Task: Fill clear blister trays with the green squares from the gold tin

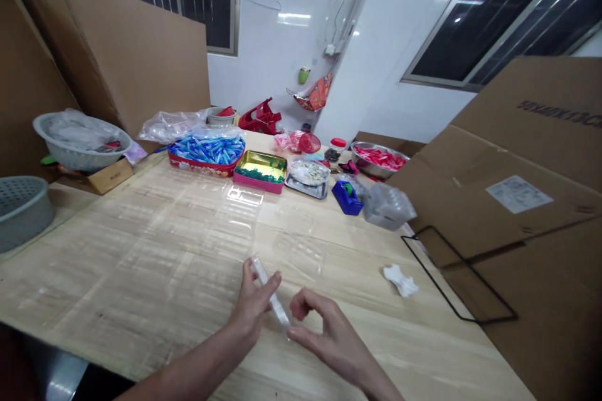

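Both bare hands are working close together over the near part of the worktop (141, 250), handling a narrow clear plastic strip (270, 291). The strip stands tilted in the air, its far end up and its near end sloping down toward the right hand (329, 338). The left hand (251, 304) has it: the fingers are curled and pressed together against its side, though the exact pinch is partly hidden. On the right hand, the thumb and forefinger curve in a loose ring by the strip's near end. Whether they touch it, I cannot tell. At this moment, the 2 hands are occupied with this 1 strip, well in front of everything else.

Far off on the worktop, left to right, sit a red tin of blue-wrapped sticks (207, 150), a pink tin with green pieces (260, 169), a steel tray with a plate (308, 180), a blue holder (347, 198), a clear plastic bag (388, 208) and a steel bowl of red pieces (379, 160). A crumpled white tissue (399, 280) lies to the right of the hands. A white basket (82, 141) and a grey perforated basket (21, 213) stand at the left, while large cardboard sheets (517, 169) lean at the right.
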Demonstrator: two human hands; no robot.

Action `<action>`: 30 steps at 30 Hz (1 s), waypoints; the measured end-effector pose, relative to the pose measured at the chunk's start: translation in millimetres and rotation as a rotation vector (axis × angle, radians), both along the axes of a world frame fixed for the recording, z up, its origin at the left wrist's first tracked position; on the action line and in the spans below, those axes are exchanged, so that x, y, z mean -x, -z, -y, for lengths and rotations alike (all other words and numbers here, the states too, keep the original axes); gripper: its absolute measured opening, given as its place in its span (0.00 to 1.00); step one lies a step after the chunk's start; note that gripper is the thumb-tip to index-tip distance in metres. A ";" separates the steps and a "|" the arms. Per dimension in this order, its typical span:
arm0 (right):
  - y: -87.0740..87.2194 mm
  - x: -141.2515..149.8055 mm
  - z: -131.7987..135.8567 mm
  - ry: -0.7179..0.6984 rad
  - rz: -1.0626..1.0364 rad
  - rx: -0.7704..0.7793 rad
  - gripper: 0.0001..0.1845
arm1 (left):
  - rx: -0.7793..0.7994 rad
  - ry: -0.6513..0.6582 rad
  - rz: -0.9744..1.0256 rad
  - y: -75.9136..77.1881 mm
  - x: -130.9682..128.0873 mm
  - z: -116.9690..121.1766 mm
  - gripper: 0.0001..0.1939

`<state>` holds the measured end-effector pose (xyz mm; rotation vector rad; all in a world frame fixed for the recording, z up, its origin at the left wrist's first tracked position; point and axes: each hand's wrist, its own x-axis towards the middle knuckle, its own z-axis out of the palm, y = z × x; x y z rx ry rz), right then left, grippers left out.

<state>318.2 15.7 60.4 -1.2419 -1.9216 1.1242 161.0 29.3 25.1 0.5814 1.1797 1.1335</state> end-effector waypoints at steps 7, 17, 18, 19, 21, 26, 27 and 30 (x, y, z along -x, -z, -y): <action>12.5 7.2 37.9 0.173 0.049 -0.110 0.09 | 0.051 -0.024 -0.012 -3.3 -5.2 10.4 0.47; 29.7 -40.0 -12.7 0.312 -0.268 0.316 0.16 | 0.112 0.134 -0.086 -7.5 16.0 38.6 0.50; 37.7 -47.4 -24.0 0.318 -0.283 0.362 0.17 | 0.111 0.148 -0.113 -4.9 19.4 43.1 0.51; 45.4 -53.9 -34.9 0.327 -0.265 0.372 0.17 | 0.099 0.164 -0.153 -1.7 22.6 47.3 0.50; 57.7 -63.7 -53.6 0.377 -0.135 0.275 0.16 | 0.002 0.215 -0.279 5.4 28.0 53.5 0.48; 66.3 -65.4 -71.2 0.473 0.150 -0.044 0.12 | -0.473 0.460 -0.705 17.6 34.2 42.9 0.34; 67.0 -62.1 -69.3 0.424 0.166 -0.043 0.11 | -0.541 0.521 -0.784 19.2 34.2 36.1 0.33; 72.2 -49.8 -58.9 0.289 0.251 -0.102 0.09 | -0.648 0.687 -1.001 23.6 33.2 12.0 0.33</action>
